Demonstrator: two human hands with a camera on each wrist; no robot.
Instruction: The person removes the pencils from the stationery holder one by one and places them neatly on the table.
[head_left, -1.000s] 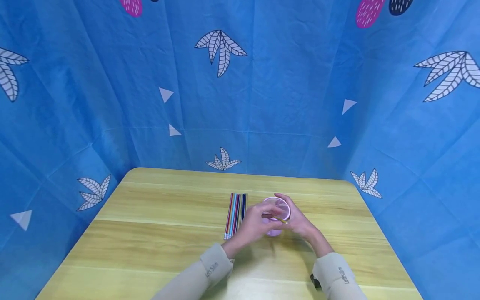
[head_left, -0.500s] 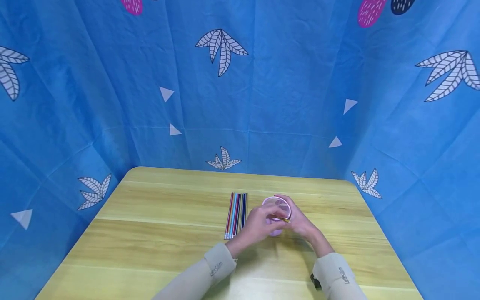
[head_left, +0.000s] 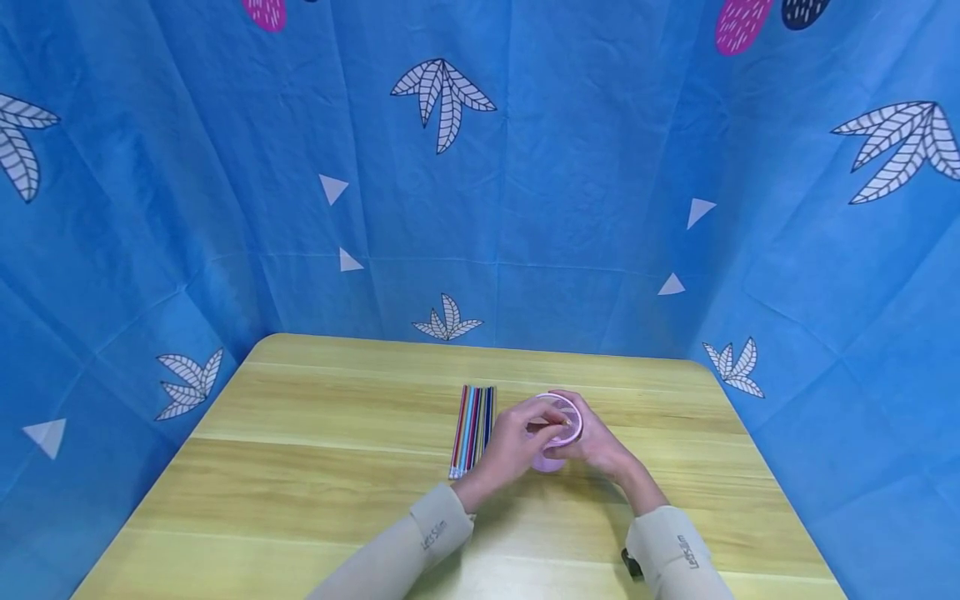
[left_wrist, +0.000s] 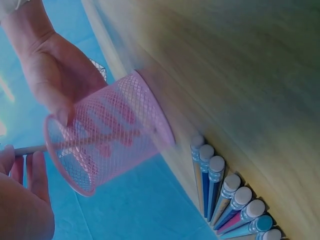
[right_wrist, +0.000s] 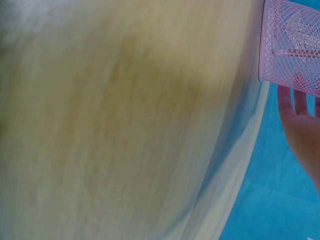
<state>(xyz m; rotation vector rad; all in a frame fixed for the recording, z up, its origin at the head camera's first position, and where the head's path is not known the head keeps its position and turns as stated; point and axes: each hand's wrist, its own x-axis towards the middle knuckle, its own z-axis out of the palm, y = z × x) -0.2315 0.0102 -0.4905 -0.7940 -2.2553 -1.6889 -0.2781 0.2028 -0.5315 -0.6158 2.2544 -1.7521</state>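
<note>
With its fingertips, my left hand (head_left: 517, 437) pinches a pencil (left_wrist: 31, 149) over the mouth of a pink mesh pencil cup (left_wrist: 112, 137). In the left wrist view most of the pencil's length shows through the mesh, inside the cup. The cup stands upright on the table, and my right hand (head_left: 596, 437) holds it from the right side, fingers round its wall. In the right wrist view, the fingers of my right hand (right_wrist: 305, 137) lie against the cup (right_wrist: 292, 50), which is cut off by the frame edge.
Left of the cup, several pencils (head_left: 468, 429) lie side by side in a row on the wooden table (head_left: 300, 467), eraser ends toward me. A small black object (head_left: 632, 565) shows by the right sleeve. Blue patterned cloth (head_left: 570, 183) surrounds the table's back and sides.
The pencil in my left hand lay across the cup's rim earlier; now it has been tipped and lowered into the cup. My right hand and the cup have hardly moved.
</note>
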